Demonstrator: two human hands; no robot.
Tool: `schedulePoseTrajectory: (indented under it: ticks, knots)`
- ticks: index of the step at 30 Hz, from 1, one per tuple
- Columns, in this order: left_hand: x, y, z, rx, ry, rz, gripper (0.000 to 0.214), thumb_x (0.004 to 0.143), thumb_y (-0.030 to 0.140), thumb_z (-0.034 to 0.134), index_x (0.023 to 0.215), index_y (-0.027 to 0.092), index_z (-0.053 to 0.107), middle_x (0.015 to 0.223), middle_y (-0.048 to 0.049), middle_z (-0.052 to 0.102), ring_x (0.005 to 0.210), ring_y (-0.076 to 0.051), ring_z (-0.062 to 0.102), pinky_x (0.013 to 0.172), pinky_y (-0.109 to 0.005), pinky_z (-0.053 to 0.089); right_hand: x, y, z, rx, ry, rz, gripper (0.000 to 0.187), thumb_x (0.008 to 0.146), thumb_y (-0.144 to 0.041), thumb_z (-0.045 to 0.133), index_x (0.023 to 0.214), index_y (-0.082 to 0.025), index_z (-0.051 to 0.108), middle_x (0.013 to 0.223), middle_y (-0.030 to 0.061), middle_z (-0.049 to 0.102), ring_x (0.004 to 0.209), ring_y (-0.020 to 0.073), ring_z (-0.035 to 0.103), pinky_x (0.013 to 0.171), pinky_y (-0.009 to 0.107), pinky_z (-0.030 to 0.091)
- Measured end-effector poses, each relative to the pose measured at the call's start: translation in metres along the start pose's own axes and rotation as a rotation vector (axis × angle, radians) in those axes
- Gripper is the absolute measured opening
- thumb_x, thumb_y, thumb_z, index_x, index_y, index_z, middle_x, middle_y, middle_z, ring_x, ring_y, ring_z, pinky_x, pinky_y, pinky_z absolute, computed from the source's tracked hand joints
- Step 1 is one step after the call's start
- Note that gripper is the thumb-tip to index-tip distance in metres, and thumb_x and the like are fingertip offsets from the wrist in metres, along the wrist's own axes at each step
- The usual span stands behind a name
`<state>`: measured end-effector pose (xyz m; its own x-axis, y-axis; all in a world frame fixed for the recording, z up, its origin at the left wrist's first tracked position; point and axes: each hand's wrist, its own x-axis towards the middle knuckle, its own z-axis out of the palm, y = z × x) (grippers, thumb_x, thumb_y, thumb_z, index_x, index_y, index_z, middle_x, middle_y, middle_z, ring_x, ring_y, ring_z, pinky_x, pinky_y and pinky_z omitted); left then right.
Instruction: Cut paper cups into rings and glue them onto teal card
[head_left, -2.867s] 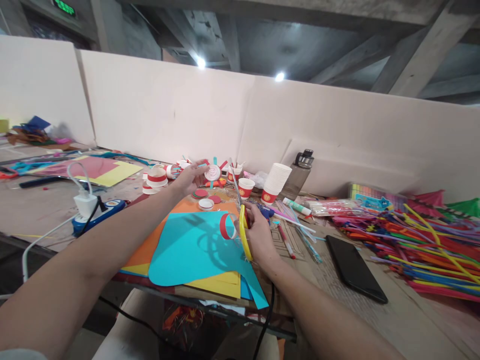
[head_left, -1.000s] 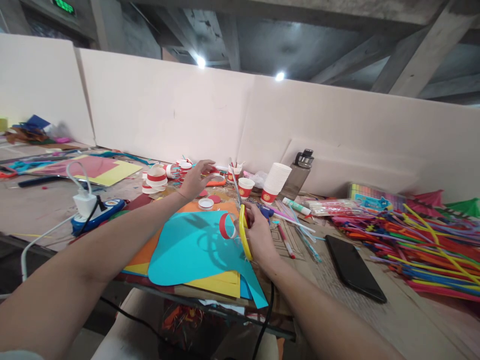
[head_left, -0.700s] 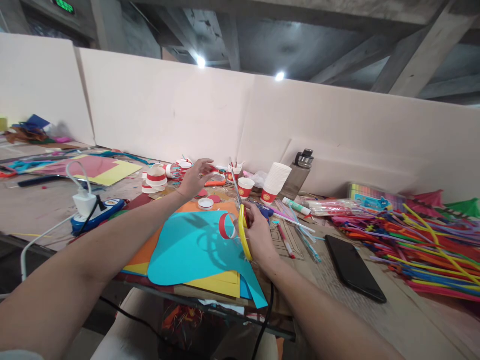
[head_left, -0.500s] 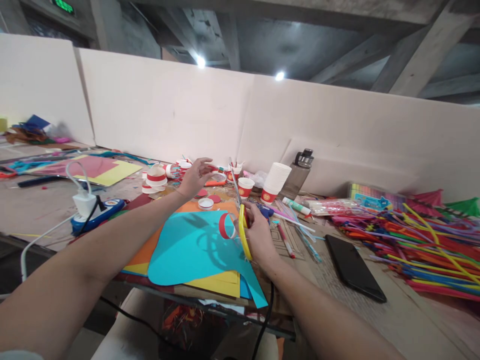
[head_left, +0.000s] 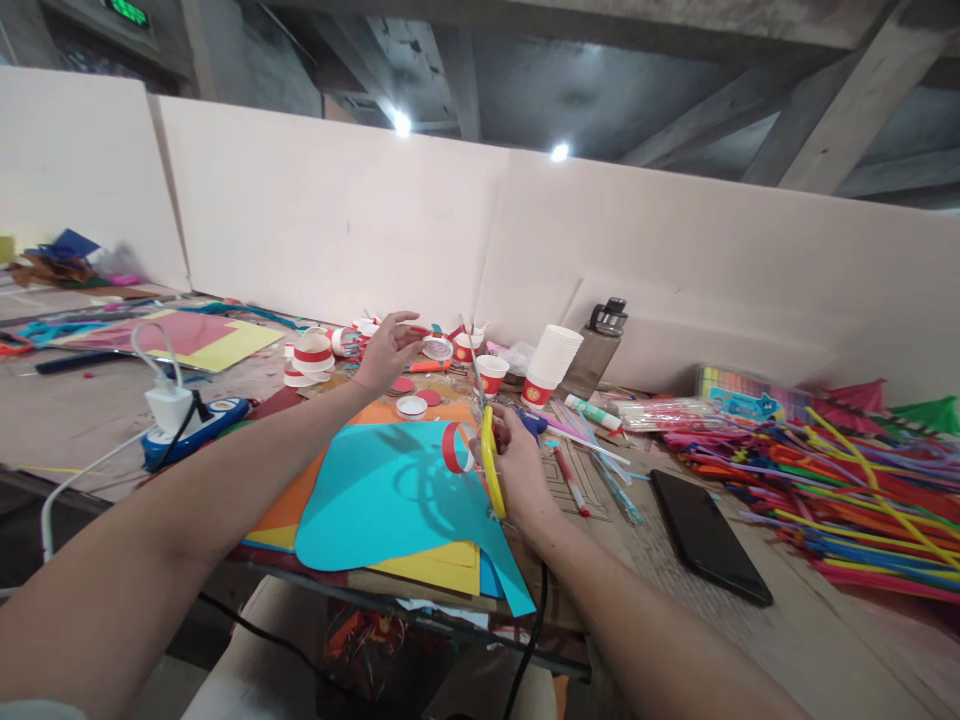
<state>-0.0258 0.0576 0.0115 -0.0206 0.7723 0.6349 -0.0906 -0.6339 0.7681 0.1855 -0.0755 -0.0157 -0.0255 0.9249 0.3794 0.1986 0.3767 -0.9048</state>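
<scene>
My left hand (head_left: 391, 352) is raised over the far part of the work area, its fingers closed at the edge of a small round paper cup piece (head_left: 437, 347), white with some red. In my right hand (head_left: 519, 462) is a pair of scissors (head_left: 491, 465) with yellow handles, blades pointing up and away. A curled red-and-white paper strip (head_left: 454, 447) shows just left of the handles; I cannot tell what supports it. Below both hands lies a blue paper sheet (head_left: 360, 500), over orange and yellow sheets, with the hands' shadows on it.
Paper cups (head_left: 551, 362) stand stacked beside a single cup (head_left: 491, 374) and a bottle (head_left: 596, 350). To the right are a phone (head_left: 709, 535) and many coloured pipe cleaners (head_left: 840, 500). Cut cup rings (head_left: 311, 352) and a power strip (head_left: 196, 432) lie left.
The round cup piece has tilted and risen slightly at my left fingers. My right hand and the scissors have shifted a little right, and the curled strip has turned slightly.
</scene>
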Motion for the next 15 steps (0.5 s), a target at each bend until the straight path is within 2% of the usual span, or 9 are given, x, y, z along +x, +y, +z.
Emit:
schedulePoseTrajectory:
  ticks: [8,15]
  knots:
    - [-0.0003,-0.0010,-0.0004,0.021,-0.007,0.016,0.047,0.073,0.021,0.075,0.114,0.020,0.051,0.087,-0.0031,0.070,0.083,-0.018,0.069,0.077,-0.032,0.055,-0.0004,-0.0031,0.0013,0.046,-0.011,0.029,0.055,0.066,-0.021,0.061,0.121,-0.022,0.060,0.096,0.0033,0.073,0.080,0.0217,0.069,0.076,0.037,0.059]
    - [-0.0013,0.0041,0.0014,0.012,0.007,-0.017,0.049,0.068,0.016,0.076,0.111,0.021,0.052,0.090,-0.0031,0.071,0.088,-0.018,0.068,0.079,-0.032,0.054,-0.0010,-0.0027,0.0002,-0.016,0.009,-0.033,0.050,0.069,-0.021,0.061,0.119,-0.023,0.061,0.094,0.0029,0.073,0.087,0.0230,0.069,0.077,0.037,0.059]
